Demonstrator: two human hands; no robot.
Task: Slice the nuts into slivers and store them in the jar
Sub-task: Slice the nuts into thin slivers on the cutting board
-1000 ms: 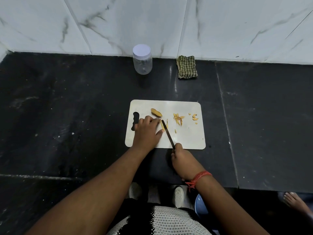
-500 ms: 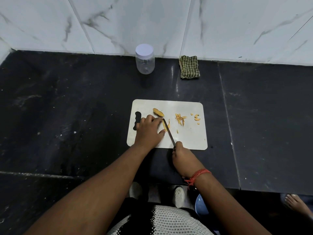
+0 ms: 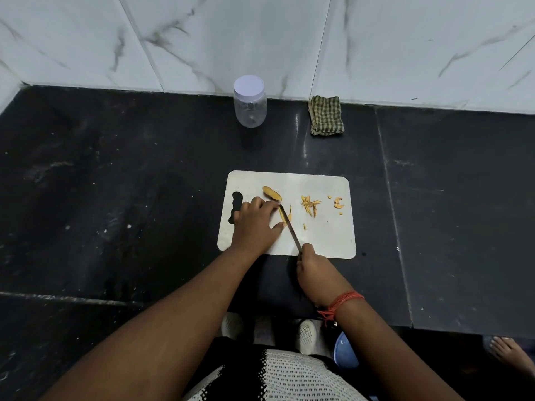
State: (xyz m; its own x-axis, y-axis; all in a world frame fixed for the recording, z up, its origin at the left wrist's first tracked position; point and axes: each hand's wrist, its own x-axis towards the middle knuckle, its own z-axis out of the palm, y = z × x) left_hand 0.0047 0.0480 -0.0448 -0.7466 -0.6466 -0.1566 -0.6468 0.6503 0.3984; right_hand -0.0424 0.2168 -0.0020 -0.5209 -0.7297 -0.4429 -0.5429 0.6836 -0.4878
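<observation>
Now the knife [image 3: 290, 229] has slid forward since a moment ago, so its tip sits up by the fingertips and another thin cut looks under way. Nearest, the right hand [image 3: 314, 273] is wrapped tight round the knife handle. Just past it, the left hand [image 3: 254, 224] curls over a nut on the cutting board [image 3: 330, 238], holding it down. Slivers [image 3: 310, 204] lie beside it. Far back, the jar [image 3: 250, 101] stands with its lid on.
</observation>
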